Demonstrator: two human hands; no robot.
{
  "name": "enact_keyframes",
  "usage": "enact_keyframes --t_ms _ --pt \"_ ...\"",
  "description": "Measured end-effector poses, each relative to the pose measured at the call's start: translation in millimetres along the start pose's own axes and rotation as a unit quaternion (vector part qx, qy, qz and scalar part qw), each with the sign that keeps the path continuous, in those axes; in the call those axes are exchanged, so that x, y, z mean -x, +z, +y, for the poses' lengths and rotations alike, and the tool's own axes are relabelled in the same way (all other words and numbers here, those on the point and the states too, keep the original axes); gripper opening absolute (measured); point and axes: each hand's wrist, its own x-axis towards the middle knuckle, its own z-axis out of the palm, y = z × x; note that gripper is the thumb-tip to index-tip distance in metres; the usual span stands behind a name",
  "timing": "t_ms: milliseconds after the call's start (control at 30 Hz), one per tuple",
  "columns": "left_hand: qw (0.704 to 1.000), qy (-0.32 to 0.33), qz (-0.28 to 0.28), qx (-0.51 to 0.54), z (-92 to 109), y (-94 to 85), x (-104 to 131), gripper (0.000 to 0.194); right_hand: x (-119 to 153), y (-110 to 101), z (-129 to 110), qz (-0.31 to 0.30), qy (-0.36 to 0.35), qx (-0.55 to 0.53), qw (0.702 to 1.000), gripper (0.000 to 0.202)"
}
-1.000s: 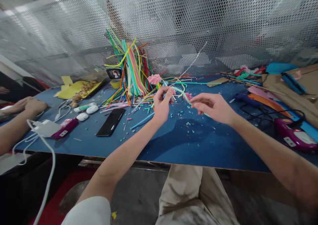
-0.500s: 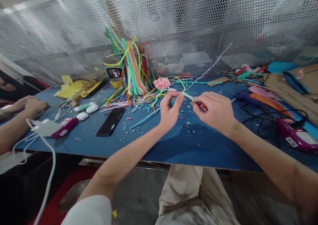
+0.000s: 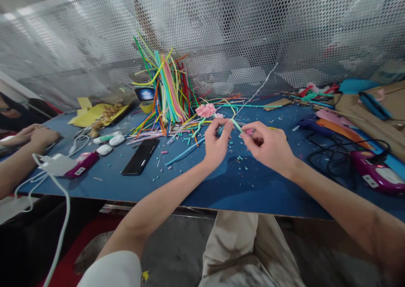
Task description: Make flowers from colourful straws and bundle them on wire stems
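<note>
My left hand (image 3: 218, 139) is closed, thumb and forefinger pinching a pale green pipe cleaner (image 3: 236, 125). The other end of that short stretch runs into the closed fingers of my right hand (image 3: 267, 143). Something small and pinkish (image 3: 249, 131) shows between the right fingers; its kind I cannot make out. From the left fingertips a thin twisted, silvery wire (image 3: 257, 88) slants up to the right. Just behind my left hand lies a fluffy pink pipe-cleaner flower (image 3: 205, 110). A light green twisted stem (image 3: 198, 128) is beside it.
A large bundle of coloured pipe cleaners (image 3: 167, 88) stands at the back. Left are a black phone (image 3: 140, 156), white chargers and cables (image 3: 58, 163), and another person's hands (image 3: 42, 136). A glue gun (image 3: 311, 124) and purple device (image 3: 378, 173) lie right. Clippings dot the blue table (image 3: 202, 190).
The wire's upper end has swung left and slightly down. My right hand has turned and shifted a little left, and the green pipe cleaner now slopes more steeply. My left hand has barely moved.
</note>
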Motion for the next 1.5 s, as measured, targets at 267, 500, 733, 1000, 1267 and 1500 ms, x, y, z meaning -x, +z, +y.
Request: enact_keyframes --t_ms 267,500,733,1000,1267,1500 --pt "0.989 -0.071 -0.017 0.128 6 1.3 3 0.027 4 26 -1 -0.085 0.164 -0.358 0.915 0.047" --pt "0.951 -0.191 -0.067 0.233 18 1.4 -1 0.032 1 29 15 -0.004 0.072 -0.351 0.934 0.056" --pt "0.897 -0.261 -0.166 0.317 25 -0.6 -1 0.035 -4 25 14 -0.087 0.102 -0.47 0.873 0.052" --pt "0.867 -0.309 -0.201 0.335 25 1.8 3 0.034 -1 16 -6 0.08 -0.028 -0.173 0.981 0.032" --pt "0.875 -0.301 -0.191 0.327 21 4.2 5 0.033 -4 11 -5 0.109 -0.029 -0.145 0.983 0.025" --pt "0.866 -0.306 -0.212 0.333 14 3.8 6 0.032 -6 13 -4 0.05 0.065 -0.344 0.935 0.015"
